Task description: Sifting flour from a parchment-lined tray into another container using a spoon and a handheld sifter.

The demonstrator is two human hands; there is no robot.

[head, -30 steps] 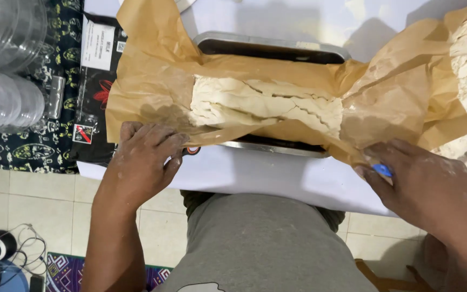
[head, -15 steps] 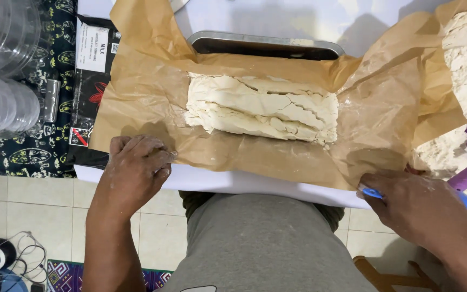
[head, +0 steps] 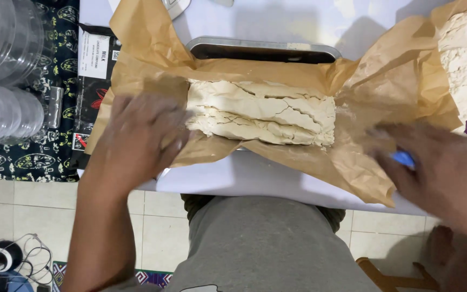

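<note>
A white table top (head: 277, 181) stands over a pale tiled floor (head: 22, 211), with a dark patterned cloth (head: 33, 159) on its left side. In the middle of the table lies a pale, cracked block of dough (head: 260, 111), resting on a wide sheet of crumpled brown paper (head: 390, 81) that spreads out under it to both sides and over the near edge. The left hand (head: 139, 135) lies flat on the paper just left of the block, palm down and fingers spread, clasping nothing; its fingertips reach the block's left end, though motion blur hides whether they touch it. The right hand (head: 439, 162) presses on the paper well to the right of the block; it is blurred, and a small blue object (head: 404, 158) shows at its fingers, but I cannot tell whether it is gripped. Just behind the dough, a dark metal tray (head: 263, 50) peeks out from beneath the paper. At the far right sits more crumbly dough (head: 463, 54) on the paper's raised fold. Clear plastic containers (head: 4, 70) stack at the left edge, beside a black packet (head: 90, 81).
</note>
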